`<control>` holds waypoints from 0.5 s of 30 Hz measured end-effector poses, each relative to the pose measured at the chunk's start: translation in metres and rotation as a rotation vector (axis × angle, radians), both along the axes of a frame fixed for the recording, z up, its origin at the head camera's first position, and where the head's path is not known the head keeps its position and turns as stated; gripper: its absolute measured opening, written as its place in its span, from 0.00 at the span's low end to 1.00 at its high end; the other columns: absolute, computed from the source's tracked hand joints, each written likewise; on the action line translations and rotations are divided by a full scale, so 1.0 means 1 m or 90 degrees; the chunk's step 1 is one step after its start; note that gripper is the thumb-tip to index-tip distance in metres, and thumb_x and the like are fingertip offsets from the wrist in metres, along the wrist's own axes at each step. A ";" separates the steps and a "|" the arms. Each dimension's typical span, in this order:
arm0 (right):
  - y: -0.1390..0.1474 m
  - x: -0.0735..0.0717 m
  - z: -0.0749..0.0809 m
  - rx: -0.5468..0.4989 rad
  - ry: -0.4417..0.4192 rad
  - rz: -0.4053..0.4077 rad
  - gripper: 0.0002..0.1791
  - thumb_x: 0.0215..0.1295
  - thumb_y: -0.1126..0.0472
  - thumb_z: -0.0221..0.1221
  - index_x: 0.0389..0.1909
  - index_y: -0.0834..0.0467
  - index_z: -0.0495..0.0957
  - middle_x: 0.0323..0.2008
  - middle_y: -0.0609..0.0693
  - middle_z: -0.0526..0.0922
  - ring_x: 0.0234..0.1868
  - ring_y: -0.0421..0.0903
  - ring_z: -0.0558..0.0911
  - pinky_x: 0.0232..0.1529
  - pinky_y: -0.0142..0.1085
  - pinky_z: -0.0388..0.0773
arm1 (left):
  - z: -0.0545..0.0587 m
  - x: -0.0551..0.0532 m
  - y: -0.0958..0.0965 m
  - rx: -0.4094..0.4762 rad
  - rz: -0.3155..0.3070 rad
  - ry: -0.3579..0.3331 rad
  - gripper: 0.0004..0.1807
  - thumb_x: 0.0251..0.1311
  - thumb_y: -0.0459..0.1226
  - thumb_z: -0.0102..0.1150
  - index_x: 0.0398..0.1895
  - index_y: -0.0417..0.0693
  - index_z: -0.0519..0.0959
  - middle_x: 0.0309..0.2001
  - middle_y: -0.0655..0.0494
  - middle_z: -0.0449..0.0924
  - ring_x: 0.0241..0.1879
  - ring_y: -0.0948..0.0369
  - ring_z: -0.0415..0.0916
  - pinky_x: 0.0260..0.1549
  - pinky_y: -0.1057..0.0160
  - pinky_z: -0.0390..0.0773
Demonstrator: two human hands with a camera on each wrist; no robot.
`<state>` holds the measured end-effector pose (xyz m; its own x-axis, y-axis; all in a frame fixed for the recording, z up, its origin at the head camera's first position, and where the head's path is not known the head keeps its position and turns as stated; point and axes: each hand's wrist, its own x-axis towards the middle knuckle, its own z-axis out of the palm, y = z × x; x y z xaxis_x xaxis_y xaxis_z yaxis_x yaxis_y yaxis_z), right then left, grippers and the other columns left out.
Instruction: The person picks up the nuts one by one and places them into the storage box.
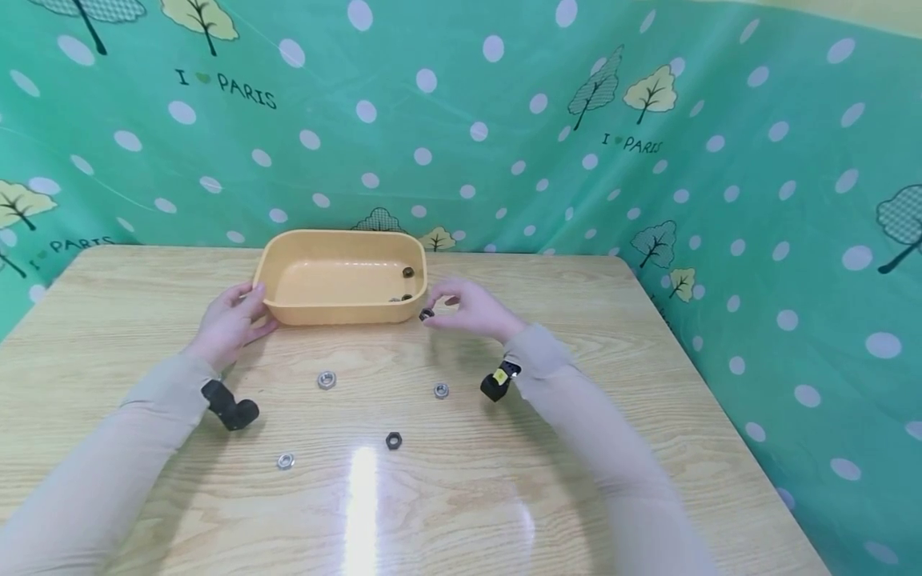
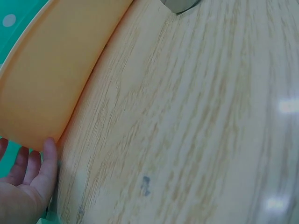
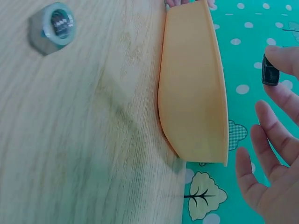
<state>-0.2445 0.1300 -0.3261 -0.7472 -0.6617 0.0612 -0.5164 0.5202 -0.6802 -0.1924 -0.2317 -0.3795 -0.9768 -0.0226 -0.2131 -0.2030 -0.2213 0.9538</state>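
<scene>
My left hand (image 1: pixel 229 324) holds the left end of a yellow-orange plastic tub (image 1: pixel 338 314), its fingers around the near corner. In the left wrist view, fingertips touch the tub wall (image 2: pixel 60 70). Between thumb and forefinger, my right hand (image 1: pixel 468 308) pinches a black hex nut (image 3: pixel 270 71), just outside the tub's right end and apart from it. The right hand's other fingers are spread. Inside the tub, at its right end, lie a black nut (image 1: pixel 408 272) and a few more, partly hidden by the near wall.
On the wooden table (image 1: pixel 576 400) lie silver nuts (image 1: pixel 326 380), one (image 1: pixel 441 390) near the right wrist and another (image 1: pixel 286 462) nearer the front, plus a black nut (image 1: pixel 393 440). A green dotted curtain (image 1: pixel 461 160) hangs behind the tub and along the right side.
</scene>
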 end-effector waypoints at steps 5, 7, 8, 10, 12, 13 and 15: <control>-0.013 -0.008 0.002 -0.001 -0.006 -0.011 0.10 0.57 0.60 0.66 0.37 0.58 0.79 0.44 0.52 0.82 0.53 0.48 0.75 0.61 0.47 0.75 | -0.001 -0.001 -0.001 0.003 0.002 -0.001 0.40 0.66 0.48 0.50 0.72 0.41 0.44 0.49 0.60 0.64 0.43 0.71 0.71 0.41 0.74 0.83; -0.018 -0.010 0.002 0.002 -0.005 -0.019 0.09 0.57 0.59 0.66 0.36 0.58 0.79 0.43 0.51 0.81 0.53 0.49 0.75 0.61 0.47 0.74 | -0.001 -0.002 -0.001 0.003 0.002 0.000 0.36 0.66 0.48 0.51 0.69 0.43 0.49 0.49 0.60 0.64 0.43 0.71 0.71 0.41 0.74 0.83; -0.019 -0.012 0.002 0.004 -0.002 -0.023 0.09 0.57 0.59 0.66 0.36 0.58 0.79 0.44 0.51 0.81 0.53 0.49 0.75 0.61 0.47 0.74 | -0.002 -0.002 -0.001 0.003 0.002 0.000 0.32 0.66 0.48 0.51 0.67 0.45 0.52 0.49 0.60 0.64 0.43 0.71 0.71 0.41 0.74 0.83; -0.022 -0.014 0.002 0.006 0.001 -0.028 0.10 0.57 0.59 0.66 0.37 0.58 0.79 0.45 0.52 0.81 0.54 0.49 0.75 0.61 0.48 0.74 | -0.002 -0.002 -0.001 0.006 0.002 0.002 0.24 0.66 0.48 0.51 0.59 0.50 0.58 0.48 0.59 0.64 0.43 0.71 0.71 0.41 0.74 0.84; -0.025 -0.015 0.002 0.010 0.004 -0.035 0.10 0.57 0.58 0.66 0.37 0.58 0.79 0.48 0.53 0.81 0.55 0.49 0.75 0.61 0.46 0.74 | -0.002 -0.002 -0.001 0.011 0.002 0.006 0.17 0.66 0.48 0.51 0.52 0.55 0.61 0.48 0.59 0.64 0.43 0.71 0.71 0.40 0.74 0.84; -0.027 -0.016 0.002 0.013 0.005 -0.040 0.11 0.58 0.58 0.66 0.38 0.58 0.79 0.49 0.53 0.80 0.55 0.48 0.75 0.61 0.45 0.74 | -0.002 -0.002 -0.001 0.015 0.003 0.007 0.15 0.65 0.48 0.52 0.48 0.56 0.61 0.48 0.59 0.64 0.43 0.71 0.71 0.40 0.74 0.84; -0.030 -0.017 0.002 0.012 0.005 -0.047 0.11 0.58 0.59 0.66 0.39 0.59 0.79 0.50 0.54 0.80 0.56 0.49 0.75 0.62 0.45 0.74 | -0.002 -0.001 -0.002 0.022 0.004 0.010 0.14 0.65 0.48 0.52 0.46 0.57 0.62 0.48 0.58 0.64 0.43 0.71 0.72 0.39 0.74 0.84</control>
<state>-0.2617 0.1000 -0.3243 -0.7933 -0.6064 0.0549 -0.4817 0.5699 -0.6657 -0.1936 -0.2333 -0.3815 -0.9798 -0.0210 -0.1988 -0.1870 -0.2547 0.9488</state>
